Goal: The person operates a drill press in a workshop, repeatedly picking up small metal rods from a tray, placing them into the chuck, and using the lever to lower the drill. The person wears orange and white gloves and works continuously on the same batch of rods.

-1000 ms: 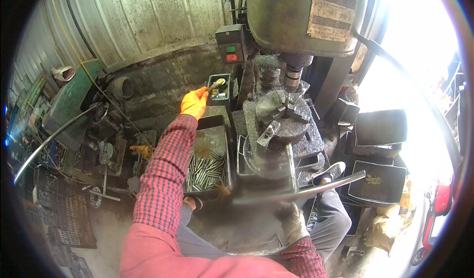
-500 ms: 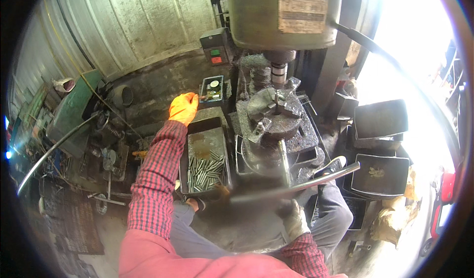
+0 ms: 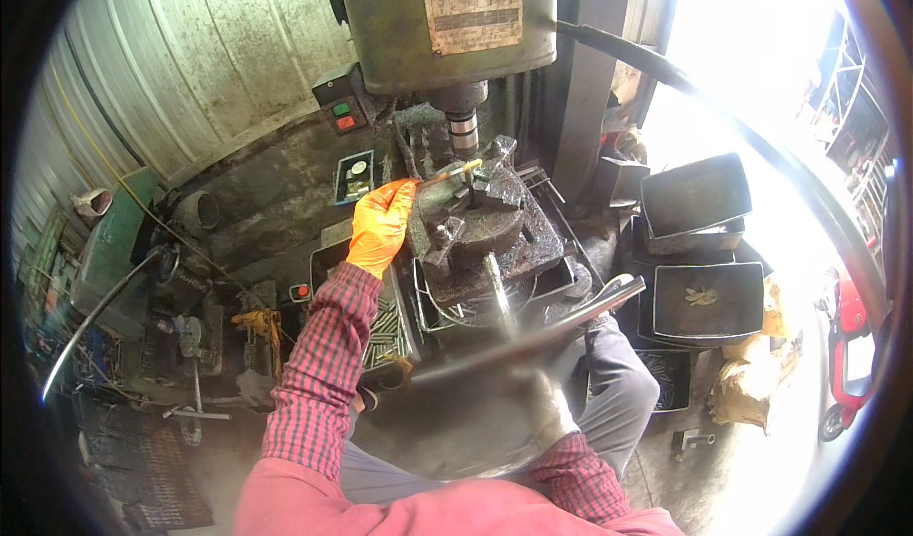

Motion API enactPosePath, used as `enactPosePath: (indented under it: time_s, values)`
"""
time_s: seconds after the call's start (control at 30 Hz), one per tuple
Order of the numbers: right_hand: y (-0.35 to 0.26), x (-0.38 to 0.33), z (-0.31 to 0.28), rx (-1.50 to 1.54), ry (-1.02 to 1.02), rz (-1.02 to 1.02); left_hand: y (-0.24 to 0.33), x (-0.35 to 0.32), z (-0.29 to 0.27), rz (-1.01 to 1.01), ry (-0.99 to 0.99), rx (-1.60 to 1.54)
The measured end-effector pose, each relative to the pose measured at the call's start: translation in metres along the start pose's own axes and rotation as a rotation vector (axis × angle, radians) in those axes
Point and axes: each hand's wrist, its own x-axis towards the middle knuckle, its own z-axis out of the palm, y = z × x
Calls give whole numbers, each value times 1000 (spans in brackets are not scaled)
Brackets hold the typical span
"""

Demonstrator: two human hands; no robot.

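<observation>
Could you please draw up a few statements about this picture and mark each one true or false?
1. The left hand wears an orange glove. True.
2. The right hand wears an orange glove too. False: its glove is pale.
3. The left hand holds a thin tool with a yellowish tip. True.
4. On the switch box, the red button is above the green button. False: the green one is above.
5. Short metal rods show just right of the left sleeve. True.

The left glove (image 3: 380, 227) is orange, the brush tip (image 3: 473, 165) yellow, the sleeves (image 3: 321, 365) red-and-black checked.
</observation>
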Motion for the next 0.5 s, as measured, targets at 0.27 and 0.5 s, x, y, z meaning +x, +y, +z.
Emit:
enactPosePath:
  time_s: [0.27,0.5]
  values:
    - [-121,26,-42,-240,166,-273,-78,30,-122,-65,303,255]
    - [-397,-74,-20,172,225,-984,-139,59,-153,37,321,840]
